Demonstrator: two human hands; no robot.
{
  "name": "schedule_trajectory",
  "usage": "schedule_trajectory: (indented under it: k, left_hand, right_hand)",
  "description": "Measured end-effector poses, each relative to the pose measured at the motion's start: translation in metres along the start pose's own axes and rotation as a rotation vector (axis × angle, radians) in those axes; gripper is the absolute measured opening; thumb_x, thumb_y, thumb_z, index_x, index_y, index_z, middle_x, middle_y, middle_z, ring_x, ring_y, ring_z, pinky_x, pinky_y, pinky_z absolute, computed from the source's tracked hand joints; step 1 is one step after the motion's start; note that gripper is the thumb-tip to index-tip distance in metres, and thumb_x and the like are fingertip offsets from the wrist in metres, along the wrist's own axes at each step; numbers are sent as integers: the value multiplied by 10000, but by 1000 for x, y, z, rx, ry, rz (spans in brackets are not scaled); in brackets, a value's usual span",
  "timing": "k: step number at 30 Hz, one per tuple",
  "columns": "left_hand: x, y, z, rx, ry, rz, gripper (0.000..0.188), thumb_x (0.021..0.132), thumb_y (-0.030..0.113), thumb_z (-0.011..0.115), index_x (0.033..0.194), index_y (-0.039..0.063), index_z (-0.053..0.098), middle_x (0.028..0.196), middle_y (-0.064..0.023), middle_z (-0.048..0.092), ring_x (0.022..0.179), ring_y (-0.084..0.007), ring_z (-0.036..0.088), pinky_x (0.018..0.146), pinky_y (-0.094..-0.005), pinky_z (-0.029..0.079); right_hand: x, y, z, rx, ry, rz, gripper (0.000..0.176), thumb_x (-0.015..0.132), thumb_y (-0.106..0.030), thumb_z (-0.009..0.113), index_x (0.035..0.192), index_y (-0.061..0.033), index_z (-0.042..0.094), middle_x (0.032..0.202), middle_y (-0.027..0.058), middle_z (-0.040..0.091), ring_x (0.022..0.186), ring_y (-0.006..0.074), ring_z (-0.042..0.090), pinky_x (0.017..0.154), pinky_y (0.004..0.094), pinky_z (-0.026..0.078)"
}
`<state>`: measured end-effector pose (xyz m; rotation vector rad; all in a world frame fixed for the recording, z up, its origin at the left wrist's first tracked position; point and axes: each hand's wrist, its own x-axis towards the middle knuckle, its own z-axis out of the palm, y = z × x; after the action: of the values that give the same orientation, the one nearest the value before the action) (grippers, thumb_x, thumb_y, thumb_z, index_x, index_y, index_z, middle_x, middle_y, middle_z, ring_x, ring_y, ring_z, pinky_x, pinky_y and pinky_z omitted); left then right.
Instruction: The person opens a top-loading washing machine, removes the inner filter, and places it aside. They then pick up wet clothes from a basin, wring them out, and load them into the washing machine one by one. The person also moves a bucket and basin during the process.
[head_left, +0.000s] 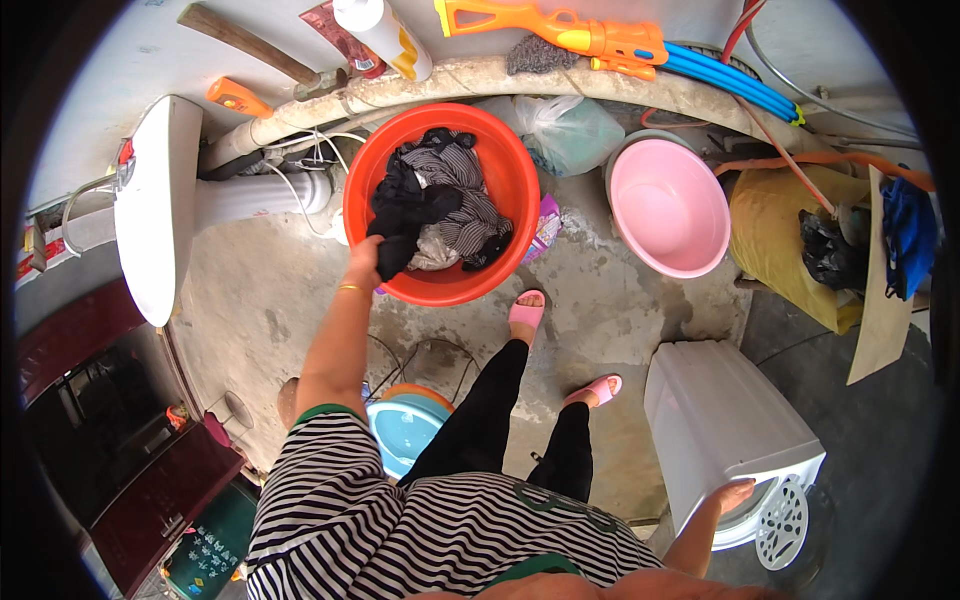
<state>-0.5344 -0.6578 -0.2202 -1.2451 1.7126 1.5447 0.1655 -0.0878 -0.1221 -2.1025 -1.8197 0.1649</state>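
A red-orange plastic tub (520, 259) on the concrete floor holds a heap of dark clothes, including a grey-striped garment (456, 171) and a crumpled clear plastic bag (435, 249). My left hand (365, 261) is at the tub's near-left rim, closed around a black cloth (405, 225) that trails into the heap. My right hand (729, 495) rests by the open top of a white plastic appliance (712, 420), which looks like a small spin dryer. Its fingers are partly hidden. Beside that opening is a round white perforated disc (782, 525).
A pink basin (670, 210) stands right of the tub, near a tied plastic bag (570, 135) and a yellow sack (787, 232). The white pedestal sink (157, 217) is at left. Blue basin (405, 431) lies near my legs. A toy gun (585, 37) rests above the wall pipe (465, 79).
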Motion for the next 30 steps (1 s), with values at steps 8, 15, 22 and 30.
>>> schedule_trajectory:
  k: [8, 15, 22, 30]
  left_hand:
    - [-140, 79, -21, -136, -335, 31, 307, 879, 282, 466, 962, 22, 607, 813, -113, 662, 654, -238, 632, 592, -360, 536]
    - [-171, 104, -11, -143, -370, 175, 284, 891, 263, 432, 941, 52, 615, 851, -76, 666, 679, -234, 641, 644, -361, 553]
    - [-208, 90, -1, -104, -369, 221, 250, 856, 239, 479, 890, 33, 615, 775, -91, 654, 646, -229, 634, 612, -344, 548]
    - [-310, 70, 39, -108, -508, 309, 205, 773, 168, 588, 901, 11, 617, 854, -125, 670, 732, -246, 656, 692, -352, 558]
  right_hand:
    - [-7, -15, 2, 235, 2, 98, 684, 936, -535, 314, 1325, 22, 391, 1310, 235, 466, 1230, 355, 429, 1005, 378, 374]
    - [-18, -43, -7, -43, -26, 163, 722, 907, -597, 314, 1337, -26, 408, 1290, 224, 501, 1182, 387, 476, 984, 423, 380]
    - [-29, -72, -20, -93, -93, 234, 681, 912, -567, 306, 1321, -35, 422, 1257, 210, 533, 1123, 391, 522, 927, 439, 416]
    - [-24, -65, -20, -8, -93, 135, 628, 933, -501, 355, 1299, 3, 438, 1254, 220, 523, 1122, 382, 516, 940, 426, 408]
